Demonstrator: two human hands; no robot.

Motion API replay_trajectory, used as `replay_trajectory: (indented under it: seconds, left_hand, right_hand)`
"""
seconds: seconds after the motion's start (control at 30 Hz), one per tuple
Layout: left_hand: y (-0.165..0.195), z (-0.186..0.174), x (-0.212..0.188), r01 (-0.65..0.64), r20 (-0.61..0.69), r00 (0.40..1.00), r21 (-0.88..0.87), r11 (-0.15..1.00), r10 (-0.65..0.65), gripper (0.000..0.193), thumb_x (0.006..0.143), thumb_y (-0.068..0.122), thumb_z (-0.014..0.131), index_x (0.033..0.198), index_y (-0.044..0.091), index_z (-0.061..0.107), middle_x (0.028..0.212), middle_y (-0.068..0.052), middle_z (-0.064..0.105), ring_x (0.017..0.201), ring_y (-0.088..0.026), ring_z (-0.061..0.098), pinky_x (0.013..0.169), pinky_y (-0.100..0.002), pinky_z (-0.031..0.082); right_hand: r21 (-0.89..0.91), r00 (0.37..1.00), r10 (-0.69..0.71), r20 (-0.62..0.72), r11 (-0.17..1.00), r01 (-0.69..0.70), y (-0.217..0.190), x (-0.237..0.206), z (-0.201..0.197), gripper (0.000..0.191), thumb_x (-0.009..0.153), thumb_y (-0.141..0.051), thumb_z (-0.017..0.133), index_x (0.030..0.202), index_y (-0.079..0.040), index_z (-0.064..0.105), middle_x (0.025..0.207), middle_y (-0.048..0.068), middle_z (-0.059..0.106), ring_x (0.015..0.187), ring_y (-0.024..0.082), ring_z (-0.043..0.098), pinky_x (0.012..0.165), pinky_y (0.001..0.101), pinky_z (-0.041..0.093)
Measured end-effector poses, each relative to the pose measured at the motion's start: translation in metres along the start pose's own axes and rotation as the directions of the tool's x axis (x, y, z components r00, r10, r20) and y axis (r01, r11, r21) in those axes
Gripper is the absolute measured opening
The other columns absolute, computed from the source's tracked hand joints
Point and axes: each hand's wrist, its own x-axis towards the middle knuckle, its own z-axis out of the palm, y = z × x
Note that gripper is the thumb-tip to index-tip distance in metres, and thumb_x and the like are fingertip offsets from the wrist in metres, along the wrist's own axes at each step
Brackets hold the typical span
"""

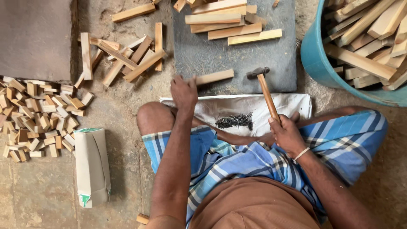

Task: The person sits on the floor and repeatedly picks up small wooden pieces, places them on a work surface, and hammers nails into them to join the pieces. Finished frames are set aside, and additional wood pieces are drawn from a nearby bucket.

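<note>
Both hands are busy: left hand (183, 91) pinches a stick (214, 77) on the slab (237, 55), right hand (287, 133) grips the hammer (266, 91). Nailing seems underway; next needs a nail (235, 121).

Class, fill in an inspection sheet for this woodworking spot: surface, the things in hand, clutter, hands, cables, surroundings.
Surface: dark slab on a dusty floor; white sheet at its near edge.
Things in hand: wooden strip on the slab, hammer, pile of nails on the sheet.
Clutter: cut strips, loose strips, small blocks.
Hands: left hand on the strip's end; right hand grips the hammer handle.
Cables: nothing seen.
Surroundings: blue tub of strips, paper packet.
</note>
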Motion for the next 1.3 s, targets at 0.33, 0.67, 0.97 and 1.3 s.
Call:
replay_trajectory:
  seconds: [0.33,0.67,0.97,1.3]
  left_hand:
    - [0.033,0.068,-0.116,-0.662,0.709,0.454,-0.137,0.737,0.539,0.021,0.085,0.016,0.068,0.104,0.007,0.070,0.100,-0.017,0.072,0.095,-0.036,0.071,0.080,-0.048,0.058]
    - [0.057,0.025,-0.130,-0.543,0.646,0.512,-0.268,0.796,0.567,0.017,0.088,0.005,0.058,0.104,0.007,0.062,0.100,-0.014,0.067,0.095,-0.036,0.068,0.079,-0.049,0.055]
    - [0.027,0.043,-0.089,-0.047,0.511,0.806,-0.448,0.893,0.299,0.021,0.097,0.014,0.067,0.117,0.007,0.070,0.096,-0.012,0.077,0.085,-0.026,0.077,0.071,-0.039,0.062]
    - [0.029,0.075,-0.025,-0.151,0.309,0.898,-0.449,0.881,0.312,0.028,0.102,0.003,0.060,0.129,0.011,0.057,0.106,-0.012,0.074,0.089,-0.024,0.076,0.070,-0.037,0.065]
  right_hand:
    - [-0.090,0.989,-0.108,0.105,0.989,0.118,-0.002,0.013,0.017,0.028,0.104,-0.033,0.057,0.091,-0.008,0.059,0.065,-0.002,0.050,0.051,0.007,0.045,0.042,0.0249,0.039]
    - [0.071,0.996,0.003,0.088,0.997,-0.009,0.001,0.003,0.009,0.025,0.102,-0.030,0.060,0.096,-0.006,0.058,0.071,-0.003,0.050,0.053,0.005,0.042,0.041,0.0227,0.037]
    - [0.196,0.970,0.108,0.219,0.969,-0.152,-0.004,0.012,-0.003,0.027,0.100,-0.033,0.062,0.108,-0.007,0.059,0.078,-0.002,0.053,0.056,0.004,0.045,0.045,0.0217,0.043]
    - [0.139,0.949,0.185,0.254,0.964,-0.225,-0.018,0.011,0.003,0.031,0.100,-0.035,0.059,0.114,-0.008,0.057,0.081,-0.001,0.055,0.057,0.004,0.048,0.046,0.0232,0.045]
